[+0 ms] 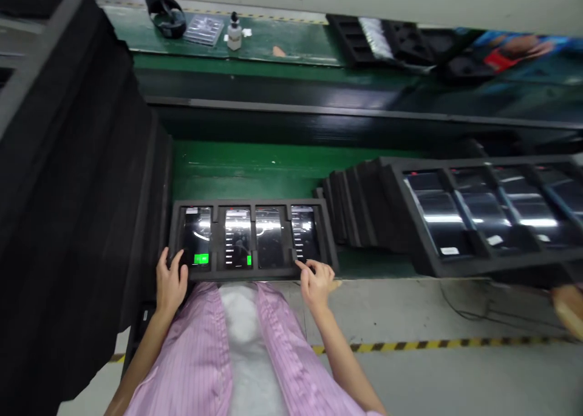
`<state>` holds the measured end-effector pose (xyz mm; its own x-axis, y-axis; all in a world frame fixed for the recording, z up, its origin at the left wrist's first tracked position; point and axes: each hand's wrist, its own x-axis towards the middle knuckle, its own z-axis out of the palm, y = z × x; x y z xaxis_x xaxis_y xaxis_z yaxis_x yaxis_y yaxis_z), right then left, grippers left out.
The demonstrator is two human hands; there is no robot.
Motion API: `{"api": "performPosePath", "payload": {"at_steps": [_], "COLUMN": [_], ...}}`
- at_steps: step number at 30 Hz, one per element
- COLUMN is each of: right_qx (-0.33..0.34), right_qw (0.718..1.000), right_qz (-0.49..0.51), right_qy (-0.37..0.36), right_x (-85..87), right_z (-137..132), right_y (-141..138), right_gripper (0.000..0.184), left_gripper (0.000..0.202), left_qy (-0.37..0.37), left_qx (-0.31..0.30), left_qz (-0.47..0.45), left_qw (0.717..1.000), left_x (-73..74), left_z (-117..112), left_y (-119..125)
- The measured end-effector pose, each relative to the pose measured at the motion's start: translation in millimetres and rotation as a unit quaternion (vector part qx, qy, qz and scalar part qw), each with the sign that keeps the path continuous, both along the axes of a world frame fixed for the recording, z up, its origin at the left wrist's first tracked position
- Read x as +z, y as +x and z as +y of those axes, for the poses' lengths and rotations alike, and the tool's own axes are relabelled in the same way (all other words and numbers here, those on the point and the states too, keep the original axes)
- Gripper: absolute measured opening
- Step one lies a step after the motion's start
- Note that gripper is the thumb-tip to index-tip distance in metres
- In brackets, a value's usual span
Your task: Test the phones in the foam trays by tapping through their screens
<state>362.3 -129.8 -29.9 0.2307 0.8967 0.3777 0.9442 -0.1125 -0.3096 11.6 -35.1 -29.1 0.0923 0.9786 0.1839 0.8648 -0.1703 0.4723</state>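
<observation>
A black foam tray lies on the green bench in front of me with several phones standing in its slots, screens lit. My left hand rests on the tray's near left corner, fingers spread, by the leftmost phone, which shows a green patch. My right hand sits at the near right corner, fingers bent, with a fingertip touching the lower edge of the rightmost phone. Neither hand grips anything.
A tall stack of black foam trays rises at the left. At the right, stacked trays hold dark-screened phones. A conveyor runs behind; a bottle and a clear tray stand on the far bench. Another person's hand shows at far right.
</observation>
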Motion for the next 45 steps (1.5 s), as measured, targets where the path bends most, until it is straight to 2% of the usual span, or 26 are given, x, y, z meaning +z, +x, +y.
{"api": "performPosePath", "payload": {"at_steps": [3,8,14,23,26,30,32,34,37,40,43,45], "right_qx": [-0.057,-0.071,-0.1,-0.062,-0.021,0.065,0.082,0.049,-0.066,-0.155,-0.174,-0.17], "right_qw": [0.998,0.991,0.994,0.998,1.0,0.998,0.997,0.999,0.998,0.987,0.981,0.981], "right_qz": [-0.023,-0.054,-0.02,-0.004,-0.008,-0.002,0.002,0.007,0.008,-0.013,-0.045,-0.053], "right_qy": [-0.027,-0.096,-0.04,0.0,-0.005,-0.013,-0.013,-0.007,0.002,-0.026,-0.07,-0.074], "right_x": [-2.1,-4.8,-9.3,-15.6,-12.6,-5.9,-4.2,-4.5,-7.7,-11.4,-12.9,-11.5], "right_z": [-6.3,5.6,4.8,4.4,7.8,13.5,14.4,12.9,7.7,3.2,2.6,3.9], "right_y": [20.9,22.9,20.2,11.3,-4.6,-35.9,-47.4,-51.8,-46.1,-34.5,-26.9,-26.9], "right_gripper": [0.038,0.038,0.041,0.038,0.037,0.036,0.036,0.036,0.038,0.042,0.043,0.043], "left_gripper": [0.036,0.037,0.037,0.037,0.034,0.03,0.031,0.032,0.035,0.036,0.037,0.038], "left_qy": [-0.004,-0.016,-0.017,-0.003,0.01,0.028,0.035,0.037,0.039,0.034,0.022,0.017], "left_qx": [0.014,0.019,0.023,0.029,0.011,-0.042,-0.056,-0.061,-0.052,-0.039,-0.028,-0.022], "left_qz": [-0.014,-0.014,-0.008,-0.012,0.003,0.044,0.064,0.078,0.084,0.069,0.053,0.044], "left_qw": [1.0,1.0,1.0,0.999,1.0,0.998,0.996,0.994,0.994,0.996,0.998,0.999], "left_x": [2.0,5.0,6.4,4.9,6.3,7.2,6.7,5.6,3.2,0.6,-1.1,-1.5], "left_z": [4.5,9.0,7.0,5.1,3.5,-4.5,-9.0,-12.0,-12.9,-12.0,-11.5,-11.4], "left_y": [3.0,3.7,5.3,6.5,6.5,1.1,-2.4,-4.9,-6.0,-5.8,-6.2,-6.6]}}
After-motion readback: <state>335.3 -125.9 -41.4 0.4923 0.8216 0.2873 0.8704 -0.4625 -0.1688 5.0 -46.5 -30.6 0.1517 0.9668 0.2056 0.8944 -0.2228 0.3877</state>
